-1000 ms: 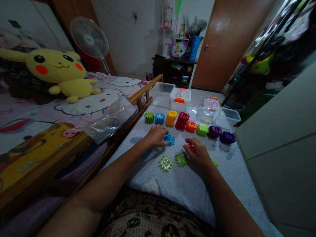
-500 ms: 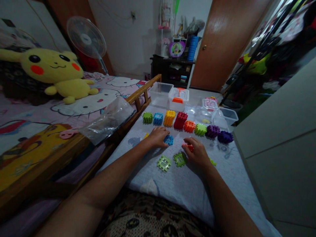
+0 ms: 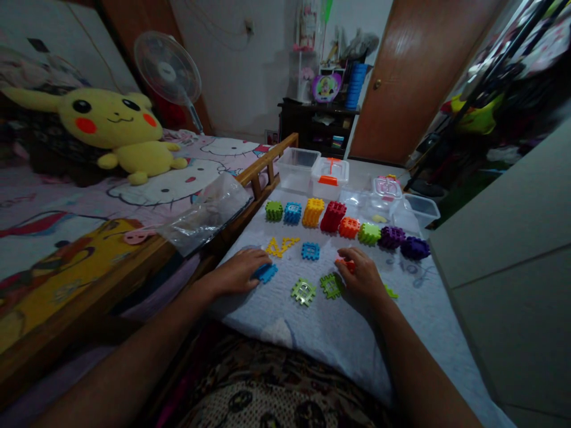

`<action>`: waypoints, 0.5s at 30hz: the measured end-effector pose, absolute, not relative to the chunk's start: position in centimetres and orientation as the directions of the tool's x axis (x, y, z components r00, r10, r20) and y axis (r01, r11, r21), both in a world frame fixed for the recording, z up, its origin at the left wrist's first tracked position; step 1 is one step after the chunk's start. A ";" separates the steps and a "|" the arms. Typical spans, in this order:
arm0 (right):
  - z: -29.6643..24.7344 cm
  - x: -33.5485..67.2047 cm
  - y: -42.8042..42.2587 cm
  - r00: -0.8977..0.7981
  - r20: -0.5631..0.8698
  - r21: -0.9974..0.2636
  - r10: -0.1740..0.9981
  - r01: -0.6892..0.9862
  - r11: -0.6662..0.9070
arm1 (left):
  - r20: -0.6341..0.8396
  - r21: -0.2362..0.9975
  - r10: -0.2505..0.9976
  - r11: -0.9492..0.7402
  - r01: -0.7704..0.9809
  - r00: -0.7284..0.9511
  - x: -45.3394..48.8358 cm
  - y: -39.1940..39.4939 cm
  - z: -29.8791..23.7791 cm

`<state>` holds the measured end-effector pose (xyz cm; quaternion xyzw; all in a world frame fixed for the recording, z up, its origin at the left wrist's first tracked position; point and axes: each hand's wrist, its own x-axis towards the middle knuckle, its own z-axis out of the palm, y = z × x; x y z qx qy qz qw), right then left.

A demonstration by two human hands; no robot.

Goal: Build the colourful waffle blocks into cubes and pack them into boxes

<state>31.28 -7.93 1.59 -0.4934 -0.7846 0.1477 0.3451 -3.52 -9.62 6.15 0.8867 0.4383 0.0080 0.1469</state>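
My left hand [image 3: 243, 270] is at the left side of the table, its fingers closed on the edge of a blue interlocking building piece [image 3: 267, 273]. My right hand [image 3: 360, 274] rests at the centre right, fingers bent around a red interlocking piece [image 3: 344, 263] that they partly hide. Between the hands lie a blue square window piece [image 3: 310, 251] and two flat green window pieces, one light [image 3: 303, 292] and one darker [image 3: 331, 286]. Yellow triangular pieces [image 3: 281, 246] lie just beyond my left hand. A light green piece [image 3: 391, 291] shows partly beside my right wrist.
Colour-sorted stacks, including a red stack [image 3: 333, 216] and a purple stack [image 3: 392, 236], stand in a row across the table. Clear plastic boxes [image 3: 298, 169] are behind them. A wooden bed rail [image 3: 263, 172] with a plastic bag [image 3: 209, 214] borders the left side.
My left hand has moved left and nearer, from beside the blue window piece to the other blue piece. The yellow triangles are now uncovered. My right hand stays at the red piece.
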 end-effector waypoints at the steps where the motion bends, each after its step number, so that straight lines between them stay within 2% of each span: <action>1: 1.6 31.3 -8.0 -0.273 0.396 -0.572 0.877 0.674 0.468 | -0.106 0.263 0.783 -0.573 0.776 0.613 -3.4 -9.8 5.9; 8: 1.8 31.3 -8.1 -0.273 0.388 -0.569 0.880 0.680 0.462 | -0.014 0.314 0.799 -0.567 0.761 0.601 -2.0 -10.1 5.3; 15: 2.0 31.3 -8.1 -0.266 0.403 -0.572 0.875 0.674 0.468 | -0.081 0.396 0.856 -0.443 0.805 0.511 0.6 -8.7 5.2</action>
